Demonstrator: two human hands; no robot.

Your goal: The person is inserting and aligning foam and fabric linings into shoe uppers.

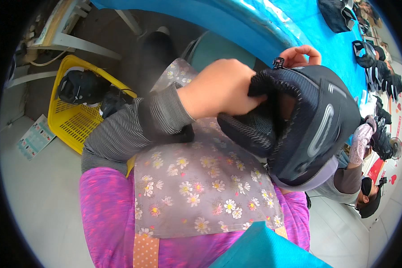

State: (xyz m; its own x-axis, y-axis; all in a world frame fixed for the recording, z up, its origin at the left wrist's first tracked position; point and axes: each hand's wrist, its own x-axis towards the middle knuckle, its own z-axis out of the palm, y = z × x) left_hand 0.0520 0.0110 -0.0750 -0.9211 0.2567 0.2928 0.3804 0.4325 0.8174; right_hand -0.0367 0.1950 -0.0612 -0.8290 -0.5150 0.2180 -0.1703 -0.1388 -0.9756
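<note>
The black shoe (pixel 306 127) is held above the apron (pixel 192 178), its mouth turned toward the left hand (pixel 228 89), by which the collar (pixel 277 80) is pinched between thumb and bent fingers. The right hand (pixel 303 56) is mostly hidden by the shoe; curled fingers are seen past its far edge, but whether anything is gripped there cannot be told. If, as seems likely, the collar is being opened, it should be drawn out evenly (the stitched edge must not be strained), with the shoe braced from behind.
</note>
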